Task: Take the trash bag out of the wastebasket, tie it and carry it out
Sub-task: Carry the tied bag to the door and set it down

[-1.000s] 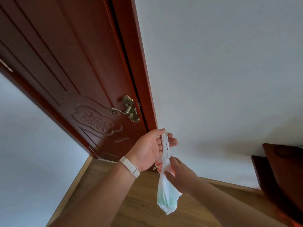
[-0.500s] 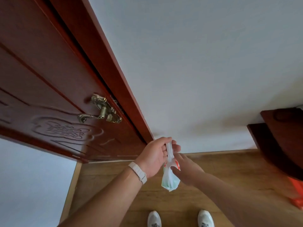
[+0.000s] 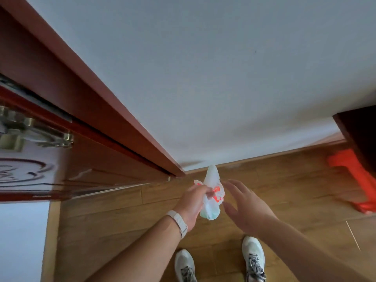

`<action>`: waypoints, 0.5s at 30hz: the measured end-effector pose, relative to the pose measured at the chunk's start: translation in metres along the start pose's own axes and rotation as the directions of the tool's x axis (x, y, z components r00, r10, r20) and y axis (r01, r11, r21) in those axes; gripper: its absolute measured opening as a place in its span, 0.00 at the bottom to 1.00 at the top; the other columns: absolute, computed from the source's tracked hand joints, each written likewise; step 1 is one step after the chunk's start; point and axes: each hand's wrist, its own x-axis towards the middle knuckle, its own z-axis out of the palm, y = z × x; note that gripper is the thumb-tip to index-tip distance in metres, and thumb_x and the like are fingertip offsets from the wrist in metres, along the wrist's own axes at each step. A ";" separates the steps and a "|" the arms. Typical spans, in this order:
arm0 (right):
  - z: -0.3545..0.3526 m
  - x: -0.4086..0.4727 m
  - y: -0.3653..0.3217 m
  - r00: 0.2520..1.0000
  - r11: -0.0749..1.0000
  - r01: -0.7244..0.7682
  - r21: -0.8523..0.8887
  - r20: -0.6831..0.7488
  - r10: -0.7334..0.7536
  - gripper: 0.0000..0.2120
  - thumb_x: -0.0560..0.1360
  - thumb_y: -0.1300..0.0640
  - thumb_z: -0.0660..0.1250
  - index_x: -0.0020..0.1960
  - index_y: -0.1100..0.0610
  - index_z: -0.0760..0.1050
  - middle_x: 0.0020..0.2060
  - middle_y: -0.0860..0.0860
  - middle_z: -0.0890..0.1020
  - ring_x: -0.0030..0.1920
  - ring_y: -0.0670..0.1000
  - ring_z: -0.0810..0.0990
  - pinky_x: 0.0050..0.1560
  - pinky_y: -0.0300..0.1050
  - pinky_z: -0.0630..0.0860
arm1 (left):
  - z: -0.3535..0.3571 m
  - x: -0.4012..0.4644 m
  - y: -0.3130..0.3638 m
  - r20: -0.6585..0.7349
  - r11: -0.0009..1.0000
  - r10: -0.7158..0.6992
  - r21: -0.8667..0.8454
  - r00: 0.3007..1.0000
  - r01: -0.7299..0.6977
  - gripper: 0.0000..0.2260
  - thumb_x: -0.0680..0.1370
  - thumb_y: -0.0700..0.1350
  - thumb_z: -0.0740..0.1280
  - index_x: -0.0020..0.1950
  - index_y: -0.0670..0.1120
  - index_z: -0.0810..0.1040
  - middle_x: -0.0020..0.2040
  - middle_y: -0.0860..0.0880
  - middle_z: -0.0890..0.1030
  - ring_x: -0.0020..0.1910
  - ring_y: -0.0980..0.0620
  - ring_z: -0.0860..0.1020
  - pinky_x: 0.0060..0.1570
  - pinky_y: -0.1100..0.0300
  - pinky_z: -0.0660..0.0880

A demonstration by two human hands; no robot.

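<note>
the small white trash bag, thin plastic with red print on its side and something pale green showing through its lower end, is up in the air over the wooden floor, just in front of the corner where the door frame meets the white wall. its neck is pinched together and one twisted end pokes upward toward the skirting, while the fuller end hangs down below the grip. the left hand has it, fingers curled tight round the gathered middle of the bag, a white band on that wrist. the right hand is just beside the bag on its other side, palm turned toward it, fingers spread wide and holding nothing; whether a fingertip brushes the plastic i cannot tell, the hand is a bit blurred. below the hands the person's two white shoes with dark laces stand on the boards, toes pointing at the wall. to the left the dark red wooden door with a carved pattern stands a little ajar in its frame, a brass handle and lock plate on it, blurred. off to the right, against the wall, there is a dark wooden piece of furniture, and under its edge something bright orange-red sits on the floor, well apart from the bag.
</note>
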 end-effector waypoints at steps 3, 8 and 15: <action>0.018 0.010 0.015 0.999 0.998 0.039 -0.058 0.013 -0.039 0.25 0.78 0.42 0.56 0.72 0.41 0.52 0.75 0.42 0.58 0.70 0.48 0.64 0.64 0.47 0.68 | -0.001 0.056 -0.025 -0.025 0.989 -0.059 0.132 0.998 0.062 0.20 0.73 0.50 0.66 0.64 0.47 0.74 0.59 0.47 0.79 0.55 0.50 0.77 0.47 0.59 0.73; 0.043 0.032 0.034 0.996 0.986 0.091 -0.141 0.027 -0.088 0.27 0.77 0.43 0.56 0.73 0.42 0.50 0.74 0.43 0.58 0.72 0.48 0.61 0.66 0.49 0.66 | -0.019 0.135 -0.052 -0.145 0.955 -0.091 0.268 0.985 0.128 0.17 0.77 0.51 0.64 0.64 0.46 0.74 0.54 0.49 0.79 0.46 0.53 0.76 0.35 0.63 0.68; 0.073 0.059 0.053 0.989 0.972 0.150 -0.181 0.021 -0.148 0.26 0.77 0.44 0.57 0.73 0.45 0.55 0.74 0.46 0.61 0.72 0.49 0.61 0.66 0.49 0.66 | -0.047 0.207 -0.081 -0.227 0.966 -0.116 0.200 0.967 0.163 0.15 0.77 0.50 0.65 0.61 0.45 0.74 0.56 0.46 0.79 0.51 0.50 0.77 0.47 0.56 0.72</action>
